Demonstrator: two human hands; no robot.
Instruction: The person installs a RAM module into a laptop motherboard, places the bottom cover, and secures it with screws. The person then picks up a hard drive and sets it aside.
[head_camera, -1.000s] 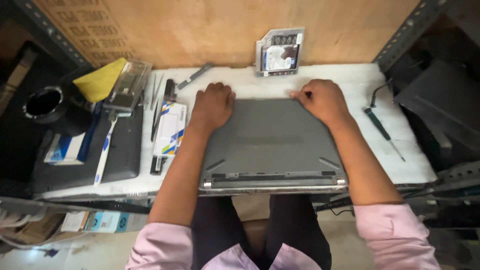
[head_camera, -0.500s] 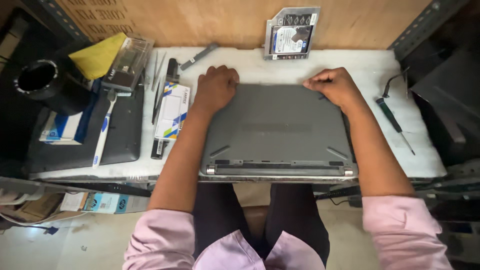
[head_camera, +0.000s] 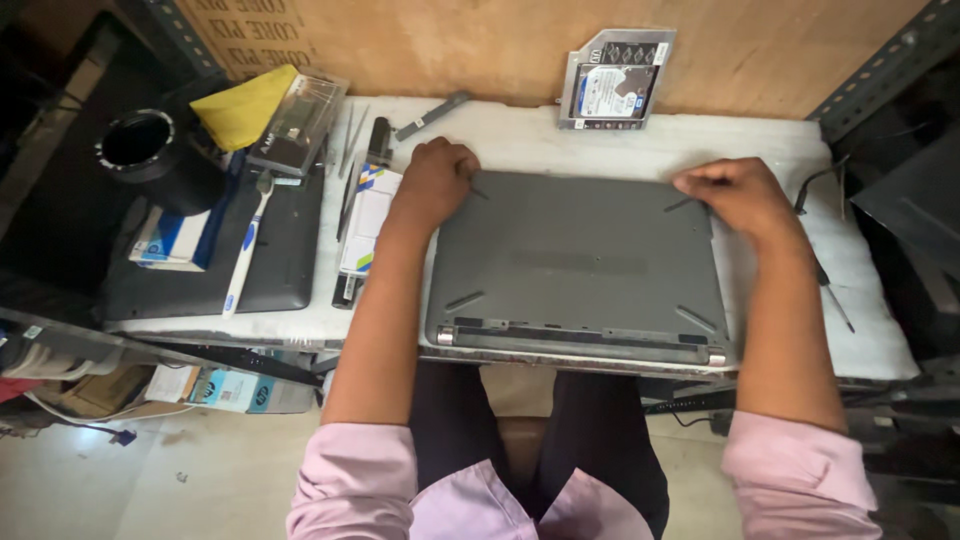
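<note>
A grey laptop (head_camera: 575, 265) lies upside down on the white bench top (head_camera: 520, 135), its hinge edge towards me. My left hand (head_camera: 435, 180) grips the laptop's far left corner with curled fingers. My right hand (head_camera: 735, 195) grips the far right corner the same way. Both forearms run along the laptop's sides, pink sleeves at the bottom of the view.
A drive caddy with a hard drive (head_camera: 612, 80) leans on the wooden back wall. Left of the laptop lie a small booklet (head_camera: 365, 220), tweezers, a dark laptop (head_camera: 215, 255) with a toothbrush (head_camera: 245, 245), a clear case (head_camera: 295, 125), a yellow cloth (head_camera: 240, 105) and a black cup (head_camera: 140, 145). A screwdriver (head_camera: 828, 285) lies right.
Both hands have slid outwards along the laptop's far edge to its two corners. The view has shifted slightly, so the bench sits lower in the picture.
</note>
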